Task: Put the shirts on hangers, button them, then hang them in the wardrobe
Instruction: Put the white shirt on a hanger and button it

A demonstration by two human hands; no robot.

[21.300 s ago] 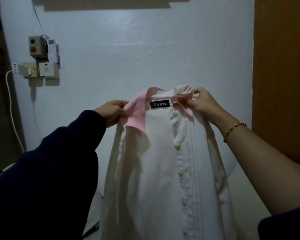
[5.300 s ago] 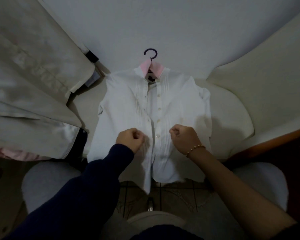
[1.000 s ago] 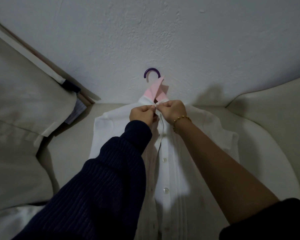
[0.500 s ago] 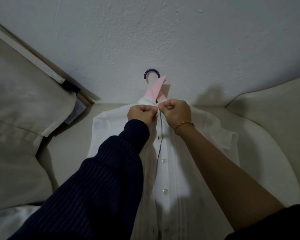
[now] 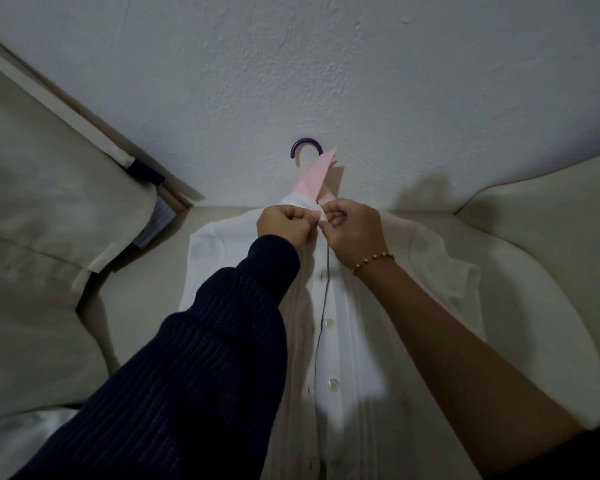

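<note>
A white shirt point(image 5: 357, 327) with a pink collar point(image 5: 314, 180) lies front up on a cream cushion, on a hanger whose purple hook point(image 5: 305, 151) sticks out past the collar. My left hand point(image 5: 286, 225) and my right hand point(image 5: 355, 230) meet at the top of the placket, just below the collar. Each pinches one edge of the shirt front there. Below my hands the placket gapes slightly, with several white buttons point(image 5: 329, 323) showing.
The shirt rests on a cream sofa seat point(image 5: 534, 306) against a white wall point(image 5: 326, 64). A beige cloth or cushion point(image 5: 49, 220) lies at the left, with a striped fabric corner under it. A sofa arm rises at the right.
Both hands stay at the collar end of the placket and have shifted slightly lower. The pink collar tip stands up more.
</note>
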